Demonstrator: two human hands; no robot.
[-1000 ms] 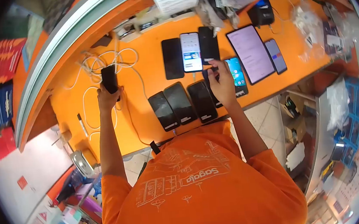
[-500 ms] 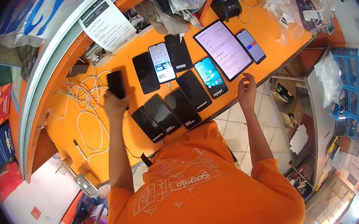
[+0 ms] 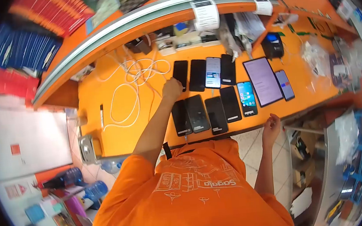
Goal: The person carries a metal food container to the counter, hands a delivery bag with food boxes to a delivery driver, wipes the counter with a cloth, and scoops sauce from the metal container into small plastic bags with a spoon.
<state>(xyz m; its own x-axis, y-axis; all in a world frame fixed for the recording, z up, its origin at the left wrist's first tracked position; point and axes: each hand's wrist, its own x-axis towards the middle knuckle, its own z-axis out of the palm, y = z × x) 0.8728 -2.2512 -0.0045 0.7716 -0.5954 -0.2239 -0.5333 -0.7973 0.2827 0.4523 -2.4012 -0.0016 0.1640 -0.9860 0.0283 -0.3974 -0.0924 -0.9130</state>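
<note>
Since half a second ago, the left hand has carried a dark phone from beside a tangle of white cable to the left end of the far row on the bench. Its fingertips are at that phone's near end; blur keeps me from telling whether they clamp it or merely touch. The step in hand looks like setting this phone into line, so the next move would call for squaring it and letting go.

Left to right: one pen lies toward the bench's left edge, then the one tangle. Mid-bench, the far row counts four: that phone, a second dark phone, a white-lit phone, a third dark phone. Along the front edge lie five: four black phones and one blue-lit phone. One tablet follows, then one small lit phone nearer the right edge: ten phones altogether. By the front edge, the right hand hangs with fingers loosely curled, holding nothing.
</note>
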